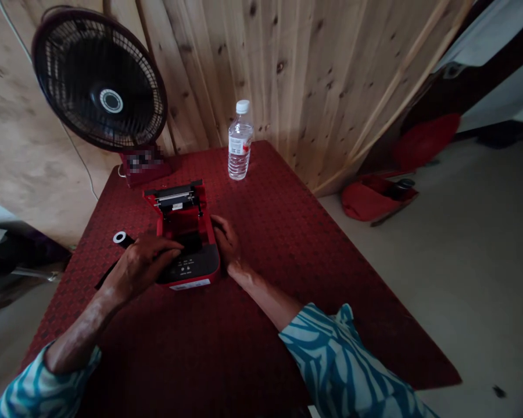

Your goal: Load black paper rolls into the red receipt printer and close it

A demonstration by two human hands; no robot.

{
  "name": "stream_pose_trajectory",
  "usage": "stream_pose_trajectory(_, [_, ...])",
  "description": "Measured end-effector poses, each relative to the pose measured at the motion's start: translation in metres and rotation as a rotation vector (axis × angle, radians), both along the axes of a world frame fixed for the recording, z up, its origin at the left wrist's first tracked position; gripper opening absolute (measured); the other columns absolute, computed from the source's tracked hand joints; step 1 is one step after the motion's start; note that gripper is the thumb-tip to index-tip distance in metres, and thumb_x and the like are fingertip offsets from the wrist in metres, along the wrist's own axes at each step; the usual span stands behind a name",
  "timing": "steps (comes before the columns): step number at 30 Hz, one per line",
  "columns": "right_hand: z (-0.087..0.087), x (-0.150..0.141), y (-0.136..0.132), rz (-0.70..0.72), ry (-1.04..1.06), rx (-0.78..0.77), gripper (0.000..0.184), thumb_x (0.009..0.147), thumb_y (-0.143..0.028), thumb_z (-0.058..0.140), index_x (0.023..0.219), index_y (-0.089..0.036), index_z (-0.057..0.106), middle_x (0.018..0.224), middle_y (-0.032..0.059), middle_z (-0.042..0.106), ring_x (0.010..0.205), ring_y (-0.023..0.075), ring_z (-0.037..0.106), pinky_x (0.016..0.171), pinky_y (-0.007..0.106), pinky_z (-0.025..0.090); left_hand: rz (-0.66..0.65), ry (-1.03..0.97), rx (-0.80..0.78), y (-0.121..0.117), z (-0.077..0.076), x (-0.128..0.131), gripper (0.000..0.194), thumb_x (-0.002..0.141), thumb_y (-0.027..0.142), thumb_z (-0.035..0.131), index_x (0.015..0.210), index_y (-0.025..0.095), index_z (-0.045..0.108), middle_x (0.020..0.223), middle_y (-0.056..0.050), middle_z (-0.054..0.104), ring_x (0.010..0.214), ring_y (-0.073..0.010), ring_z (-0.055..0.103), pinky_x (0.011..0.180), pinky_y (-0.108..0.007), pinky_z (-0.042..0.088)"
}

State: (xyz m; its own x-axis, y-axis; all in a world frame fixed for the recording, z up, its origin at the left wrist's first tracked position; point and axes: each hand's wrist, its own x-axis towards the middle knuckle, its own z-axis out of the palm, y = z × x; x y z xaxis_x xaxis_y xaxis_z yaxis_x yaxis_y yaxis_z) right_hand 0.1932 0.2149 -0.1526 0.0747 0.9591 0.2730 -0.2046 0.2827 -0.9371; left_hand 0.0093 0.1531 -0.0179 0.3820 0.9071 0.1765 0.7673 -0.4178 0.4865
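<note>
A small red and black printer (189, 264) sits on the table with its lid (176, 200) raised, showing a roller and metal rods. My left hand (146, 261) reaches over the printer's front left, fingertips pinched together at the edge of the open compartment. Whatever those fingers hold, if anything, is too dark to make out. Against the printer's right side, my right hand (227, 238) is curled, steadying it. A small black roll with a white ring-shaped end (120, 238) lies left of the printer, partly hidden behind my left hand.
A dark red fan (108, 101) stands at the table's back left corner. Behind the printer is a clear water bottle (239, 145) with a white cap. The patterned red table (287, 232) meets a wooden plank wall (287, 75). A red bin-like container (370, 197) is on the floor to the right.
</note>
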Motion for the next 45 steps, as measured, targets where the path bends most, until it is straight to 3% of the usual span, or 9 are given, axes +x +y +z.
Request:
stream_pose_trajectory(4, [0.002,0.002,-0.001,0.017,-0.022,-0.01,0.031,0.087,-0.033,0.05,0.113,-0.028,0.065,0.118,0.0029,0.069,0.113,0.0205,0.061,0.102,0.041,0.046,0.027,0.025,0.176,-0.005,-0.006,0.008,0.03,0.097,0.038,0.048,0.094,0.021,0.072,0.089,-0.004,0.075,0.082,-0.0197,0.069,0.08,-0.033,0.049])
stream_pose_trajectory(11, [0.003,0.002,-0.002,0.016,-0.008,-0.028,0.032,0.086,-0.035,0.051,0.113,-0.027,0.065,0.118,0.0031,0.068,0.115,0.0202,0.06,0.104,0.04,0.044,-0.047,0.101,0.534,-0.038,-0.013,0.018,0.014,0.096,0.018,0.054,0.097,0.021,0.068,0.096,-0.003,0.075,0.092,-0.0179,0.067,0.093,-0.037,0.043])
stream_pose_trajectory(18, [0.008,0.003,-0.008,0.014,-0.001,-0.109,0.035,0.084,-0.041,0.053,0.114,-0.026,0.064,0.121,0.0049,0.068,0.116,0.0223,0.06,0.105,0.043,0.043,-0.079,0.085,0.61,-0.05,-0.029,0.018,0.018,0.091,0.018,0.06,0.108,0.017,0.066,0.105,-0.008,0.073,0.105,-0.0231,0.065,0.101,-0.043,0.04])
stream_pose_trajectory(22, [0.025,0.012,0.005,0.002,-0.047,-0.142,0.044,0.086,-0.051,0.052,0.121,-0.027,0.061,0.122,0.0068,0.068,0.114,0.0241,0.061,0.103,0.046,0.044,-0.024,0.035,0.711,-0.054,-0.043,0.02,0.021,0.089,0.016,0.063,0.11,0.016,0.065,0.103,-0.01,0.071,0.106,-0.0237,0.064,0.098,-0.042,0.045])
stream_pose_trajectory(28, [0.061,0.008,0.053,0.067,-0.139,-0.058,0.055,0.081,-0.07,0.047,0.116,-0.03,0.063,0.125,0.0045,0.065,0.112,0.0237,0.059,0.096,0.044,0.046,0.022,0.022,0.701,-0.056,-0.057,0.014,0.03,0.086,0.016,0.067,0.116,0.022,0.065,0.102,-0.006,0.071,0.105,-0.0223,0.062,0.101,-0.043,0.044])
stream_pose_trajectory(32, [0.068,0.008,0.046,0.014,-0.187,-0.013,0.054,0.086,-0.07,0.038,0.095,-0.027,0.069,0.113,0.0042,0.068,0.108,0.0226,0.059,0.097,0.043,0.045,0.02,0.025,0.643,-0.057,-0.06,0.011,0.035,0.088,0.018,0.065,0.122,0.025,0.062,0.106,-0.005,0.071,0.109,-0.0227,0.06,0.104,-0.045,0.042])
stream_pose_trajectory(37, [0.064,0.016,0.009,-0.006,-0.243,0.101,0.036,0.087,-0.054,0.053,0.076,-0.025,0.07,0.114,0.0036,0.065,0.115,0.0219,0.056,0.104,0.041,0.04,0.025,-0.019,0.663,-0.058,-0.057,0.014,0.031,0.089,0.016,0.063,0.118,0.025,0.064,0.104,-0.004,0.072,0.107,-0.0215,0.062,0.103,-0.043,0.043])
stream_pose_trajectory(41, [0.05,0.015,-0.004,-0.016,-0.169,0.085,0.021,0.083,-0.043,0.06,0.083,-0.025,0.071,0.114,0.0041,0.065,0.113,0.022,0.058,0.104,0.042,0.04,0.005,-0.007,0.672,-0.056,-0.057,0.013,0.027,0.088,0.016,0.064,0.114,0.023,0.064,0.103,-0.005,0.071,0.106,-0.0219,0.062,0.104,-0.043,0.042])
stream_pose_trajectory(45, [0.038,0.013,-0.006,-0.012,-0.129,0.038,0.021,0.081,-0.04,0.06,0.091,-0.026,0.071,0.118,0.0046,0.064,0.115,0.0223,0.057,0.105,0.043,0.04,0.028,-0.048,0.628,-0.052,-0.059,0.003,0.04,0.09,0.028,0.061,0.128,0.02,0.055,0.113,-0.011,0.066,0.113,-0.0267,0.057,0.105,-0.048,0.04])
